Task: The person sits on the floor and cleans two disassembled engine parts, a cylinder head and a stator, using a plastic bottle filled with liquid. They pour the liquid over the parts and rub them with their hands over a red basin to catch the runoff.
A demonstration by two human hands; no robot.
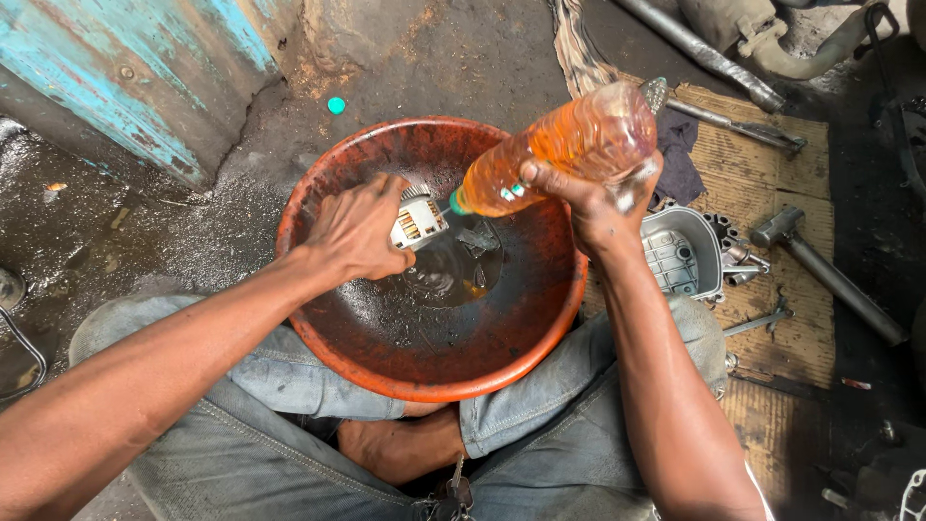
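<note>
A round orange-red plastic basin (540, 338) sits on the ground between my knees, with a dark puddle of liquid at its bottom. My left hand (355, 230) grips a small grey metal part (419, 221) over the basin. My right hand (596, 198) holds a clear plastic bottle (569, 145) of orange liquid, tilted with its neck down toward the metal part. The bottle's mouth is right beside the part, above the puddle.
A grey metal engine cover (680, 253) lies right of the basin on a piece of cardboard (762, 164). A hammer (820, 270), rods and a dark rag (680, 159) lie there too. A peeling blue wall (145, 77) stands at upper left. The ground is dark and oily.
</note>
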